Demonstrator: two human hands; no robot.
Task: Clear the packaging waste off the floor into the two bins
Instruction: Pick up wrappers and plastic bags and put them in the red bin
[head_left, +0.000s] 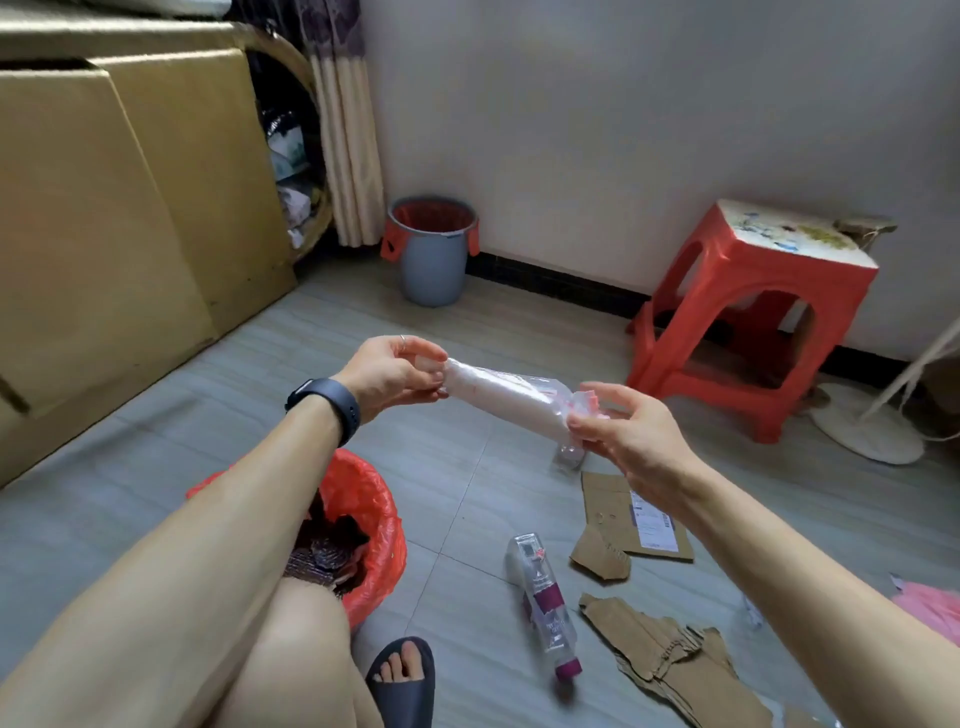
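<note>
Held in the air above the floor (291, 457), the rolled bag (498, 395) is clear, whitish and crinkled, with a pink-red strip at its right end; the left hand (395, 371) pinches one end and the right hand (631, 441) the other. Below, a red-lined bin (382, 514) stands under the left forearm, with a bottle (545, 597) and torn cardboard (660, 654) lying to the right. Bare tiles run on to a grey bin (431, 260) at the wall, between boxes (104, 208) and a stool (753, 291).

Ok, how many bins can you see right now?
2. A grey bin with a red liner stands farther off beside the curtain; a red-bagged bin sits close by, partly hidden under the left forearm.
</note>
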